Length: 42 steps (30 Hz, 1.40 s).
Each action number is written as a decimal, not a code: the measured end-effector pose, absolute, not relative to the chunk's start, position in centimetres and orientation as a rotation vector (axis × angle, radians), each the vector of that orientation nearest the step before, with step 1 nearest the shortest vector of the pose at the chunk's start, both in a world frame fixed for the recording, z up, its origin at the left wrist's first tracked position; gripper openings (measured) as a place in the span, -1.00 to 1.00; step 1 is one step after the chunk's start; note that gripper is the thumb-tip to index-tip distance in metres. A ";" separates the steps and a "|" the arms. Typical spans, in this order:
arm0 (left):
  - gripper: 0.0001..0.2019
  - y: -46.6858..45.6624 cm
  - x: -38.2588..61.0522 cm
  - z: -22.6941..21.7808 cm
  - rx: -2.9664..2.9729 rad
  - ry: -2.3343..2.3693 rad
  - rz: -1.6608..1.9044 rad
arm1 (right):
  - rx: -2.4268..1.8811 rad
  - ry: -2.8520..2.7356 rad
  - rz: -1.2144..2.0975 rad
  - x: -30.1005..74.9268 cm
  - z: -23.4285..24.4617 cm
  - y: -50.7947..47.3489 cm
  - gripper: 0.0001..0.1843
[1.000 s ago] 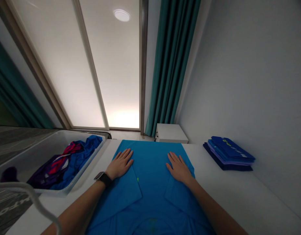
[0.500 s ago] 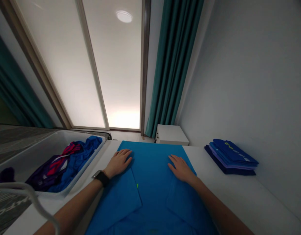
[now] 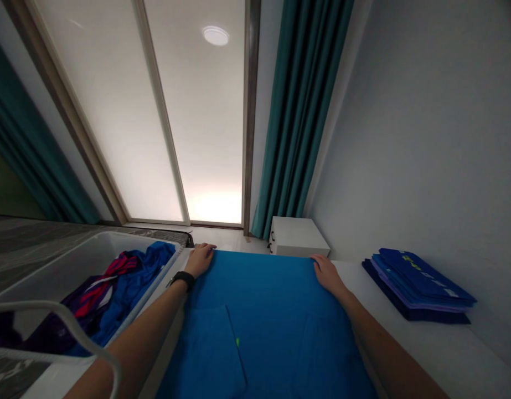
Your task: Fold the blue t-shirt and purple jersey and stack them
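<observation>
Left grip and right grip well apart, fingers together and curled at the far edge of a flat bright-blue cloth garment, one at each far corner (pinching or only resting: impossible to tell from this view). A black-strapped wristwatch on the left wrist. The garment spread flat on the white desk, its near part running out of view, with a small lime-green mark near the middle.

Two hands, one watch, one spread garment. One neat stack of folded blue, purple and navy garments on the desk to the right, near the wall (layers too tight for an exact count). One white plastic tub just beside the desk on the left, full of jumbled blue and purple clothes with pink-red stripes. One curved white tube across the lower left corner.

Beyond the desk, one small white cabinet, two teal curtains, a frosted glass panel in a dark frame, and a pale grey wall along the right.
</observation>
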<state>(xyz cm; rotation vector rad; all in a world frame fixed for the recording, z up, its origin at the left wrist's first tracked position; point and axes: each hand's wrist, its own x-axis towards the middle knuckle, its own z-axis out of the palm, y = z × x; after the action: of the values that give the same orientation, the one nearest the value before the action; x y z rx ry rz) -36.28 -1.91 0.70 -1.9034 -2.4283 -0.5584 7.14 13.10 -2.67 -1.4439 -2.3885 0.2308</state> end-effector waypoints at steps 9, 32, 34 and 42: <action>-0.64 -0.8 -38.4 0.5 -1.946 -2.492 -0.462 | -1.456 -2.368 0.320 8.8 -3.6 16.7 -0.55; -0.60 0.1 -38.9 0.4 -1.970 -2.583 -0.385 | -1.426 -2.307 0.231 8.9 -3.5 17.2 -0.63; -0.56 0.1 -38.9 0.3 -1.949 -2.588 -0.373 | -1.460 -2.310 0.217 8.7 -3.7 17.1 -0.58; -0.56 -0.3 -38.4 0.0 -1.989 -2.487 -0.314 | -1.542 -2.429 0.173 7.9 -4.1 16.4 -0.54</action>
<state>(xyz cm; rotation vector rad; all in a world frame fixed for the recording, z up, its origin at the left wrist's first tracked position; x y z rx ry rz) -38.43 -0.26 0.03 -1.9889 -2.4867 -0.3140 7.91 16.43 -4.13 -1.5424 -2.4287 0.1733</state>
